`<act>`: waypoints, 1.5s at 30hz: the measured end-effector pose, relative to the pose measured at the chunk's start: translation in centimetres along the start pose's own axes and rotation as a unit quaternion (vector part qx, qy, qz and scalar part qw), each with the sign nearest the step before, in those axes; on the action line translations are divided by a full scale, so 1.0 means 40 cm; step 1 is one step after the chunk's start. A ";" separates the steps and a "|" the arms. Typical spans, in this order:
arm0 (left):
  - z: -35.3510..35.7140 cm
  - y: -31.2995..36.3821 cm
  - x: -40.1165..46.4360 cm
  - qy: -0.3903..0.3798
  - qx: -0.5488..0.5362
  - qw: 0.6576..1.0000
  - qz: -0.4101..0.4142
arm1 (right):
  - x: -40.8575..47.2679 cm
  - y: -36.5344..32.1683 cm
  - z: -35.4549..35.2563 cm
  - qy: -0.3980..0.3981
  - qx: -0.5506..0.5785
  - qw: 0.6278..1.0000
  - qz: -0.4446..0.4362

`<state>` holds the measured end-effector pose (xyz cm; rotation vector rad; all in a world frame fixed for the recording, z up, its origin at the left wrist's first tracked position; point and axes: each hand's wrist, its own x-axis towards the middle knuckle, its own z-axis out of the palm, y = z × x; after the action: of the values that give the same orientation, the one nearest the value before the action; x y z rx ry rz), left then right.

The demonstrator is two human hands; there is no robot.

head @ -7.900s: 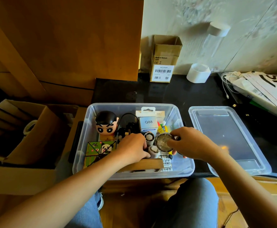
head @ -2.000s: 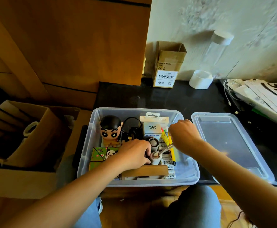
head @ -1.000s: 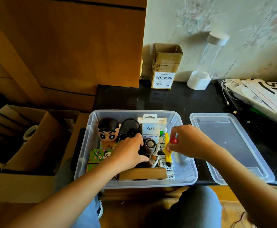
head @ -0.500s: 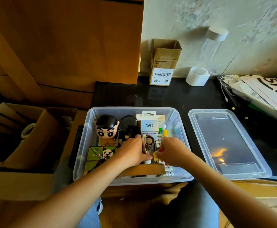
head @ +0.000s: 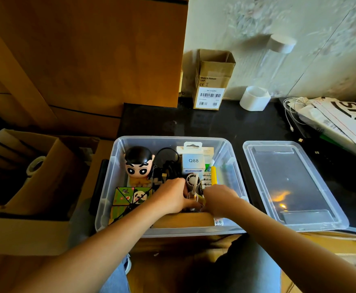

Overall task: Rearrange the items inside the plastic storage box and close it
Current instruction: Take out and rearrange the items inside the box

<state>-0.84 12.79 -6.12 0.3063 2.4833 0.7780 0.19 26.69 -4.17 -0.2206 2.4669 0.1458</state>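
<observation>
Two hands are inside the clear plastic storage box [head: 118, 182], which stands open on the near edge of the dark bench [head: 215, 125]; the left hand [head: 170, 197] lies with its fingers curled down among small items in the middle of the box, near a small round fan [head: 191, 180], but what they hold, if anything, I cannot tell; the right hand [head: 219, 199] is just beside it, its fingers bent around something small with a yellow part, which is too hidden to name. Between the two hands a thin pale item stands upright; a flat brown piece [head: 183, 220] lies along the near wall of the box, under both wrists.

Toward the back of the box a cartoon head figure [head: 139, 163] with black hair stands at the left; a green folding cube with a panda picture [head: 130, 197] lies in front of it; black cables [head: 166, 166] are in the middle; a white carton marked Q88 [head: 193, 161] stands upright next to them, and a yellow marker [head: 214, 175] lies to its right, beside a row of batteries [head: 206, 179].

The lid [head: 291, 182] lies flat on the bench just right of the box, apart from it; a small cardboard carton with a barcode [head: 212, 81] and a white roll [head: 255, 98] stand near the wall.
</observation>
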 end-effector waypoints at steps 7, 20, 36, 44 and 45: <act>-0.002 0.011 -0.005 -0.016 -0.015 1.000 0.002 | 0.030 -0.006 -0.017 -0.163 0.037 0.986 -0.007; -0.017 0.003 -0.016 -0.030 -0.001 1.000 -0.004 | 0.018 -0.005 0.009 -0.013 0.049 0.998 0.032; -0.027 -0.001 -0.018 -0.017 0.016 1.000 0.007 | -0.014 0.034 -0.027 0.050 0.271 0.961 -0.010; -0.022 0.017 -0.015 -0.003 0.027 1.000 -0.013 | -0.024 0.019 -0.025 0.012 0.252 0.967 -0.035; -0.013 0.018 -0.014 0.005 0.026 1.000 -0.015 | -0.024 0.019 -0.026 0.018 0.246 0.968 -0.038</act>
<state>-0.59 12.91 -5.12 0.2822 2.5150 0.7064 0.17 27.38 -2.73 -0.1005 2.4365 -0.5038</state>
